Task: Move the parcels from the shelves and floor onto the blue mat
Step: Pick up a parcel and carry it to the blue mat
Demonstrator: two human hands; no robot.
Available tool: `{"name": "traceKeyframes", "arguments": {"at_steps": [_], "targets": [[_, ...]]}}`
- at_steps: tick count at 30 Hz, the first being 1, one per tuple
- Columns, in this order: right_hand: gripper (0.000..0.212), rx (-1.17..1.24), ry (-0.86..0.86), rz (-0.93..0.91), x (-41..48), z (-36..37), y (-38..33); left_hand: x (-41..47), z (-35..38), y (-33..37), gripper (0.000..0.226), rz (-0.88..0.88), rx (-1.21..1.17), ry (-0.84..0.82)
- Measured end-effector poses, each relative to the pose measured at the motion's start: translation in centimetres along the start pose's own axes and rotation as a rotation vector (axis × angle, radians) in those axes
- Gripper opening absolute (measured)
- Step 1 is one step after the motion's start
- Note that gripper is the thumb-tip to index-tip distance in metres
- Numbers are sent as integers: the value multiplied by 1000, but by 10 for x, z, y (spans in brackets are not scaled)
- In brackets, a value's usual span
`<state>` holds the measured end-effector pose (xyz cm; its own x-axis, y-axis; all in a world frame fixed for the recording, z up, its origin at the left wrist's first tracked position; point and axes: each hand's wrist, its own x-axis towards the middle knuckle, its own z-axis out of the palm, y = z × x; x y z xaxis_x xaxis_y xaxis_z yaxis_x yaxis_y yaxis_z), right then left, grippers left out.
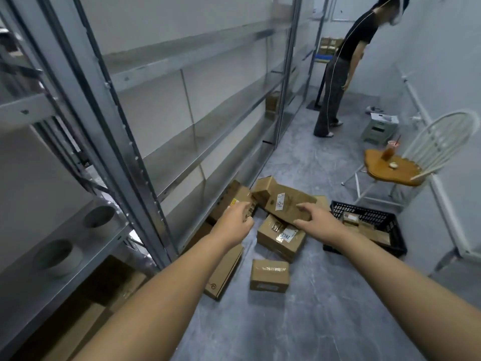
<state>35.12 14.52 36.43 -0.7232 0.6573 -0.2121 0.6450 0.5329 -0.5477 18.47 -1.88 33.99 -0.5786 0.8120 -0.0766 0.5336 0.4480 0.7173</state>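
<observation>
Both hands reach down toward a heap of cardboard parcels on the grey floor beside the metal shelving (182,142). The right hand (309,216) lies spread, fingers open, on the near end of the top parcel (283,201), which sits tilted across the heap; it touches the box without closing round it. The left hand (238,216) hovers loosely curled and holding nothing, just in front of the parcel against the shelf foot (234,198). More boxes lie below: a labelled parcel (279,237) under the top one, a small taped parcel (269,274) nearer the camera, and others in a black crate (385,243) to the right. The blue mat is not clearly in view. To lift well, the left hand should probably take the far end of the tilted box so both palms clamp opposite faces, then raise it straight up, lest the boxes beneath shift or slide.
</observation>
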Motion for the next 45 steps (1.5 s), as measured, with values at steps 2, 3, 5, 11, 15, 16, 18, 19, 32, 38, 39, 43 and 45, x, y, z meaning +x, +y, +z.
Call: {"name": "traceKeyframes", "arguments": {"at_steps": [2,3,5,11,15,16,18,19,32,38,39,43,45], "targets": [[61,10,-23,6,20,6,2,24,2,-9,51,-15,12,-29],[61,12,-35,9,30,8,5,35,5,-12,50,-16,12,-38],[57,15,-55,17,51,11,11,55,11,-16,47,-6,2,-44],[60,27,-173,44,129,9,41,122,34,-30,53,-83,7,-73],[58,44,-198,30,197,5,70,175,52,-35,53,-179,9,-68],[57,48,-214,32,215,6,79,188,58,-37,52,-206,7,-54],[57,65,-250,47,248,10,100,214,76,-45,49,-261,6,-31],[56,75,-266,65,264,14,114,227,87,-51,48,-299,1,-23],[49,28,-483,394,400,240,354,313,338,-278,43,-655,-110,-171],[58,3,-550,583,402,404,469,291,476,-423,58,-819,-95,-317],[59,11,-551,618,400,426,482,287,493,-440,60,-826,-96,-342],[51,96,-575,725,393,489,516,279,542,-481,67,-813,-173,-385],[41,154,-589,751,394,505,520,279,555,-484,65,-795,-238,-370]]}}
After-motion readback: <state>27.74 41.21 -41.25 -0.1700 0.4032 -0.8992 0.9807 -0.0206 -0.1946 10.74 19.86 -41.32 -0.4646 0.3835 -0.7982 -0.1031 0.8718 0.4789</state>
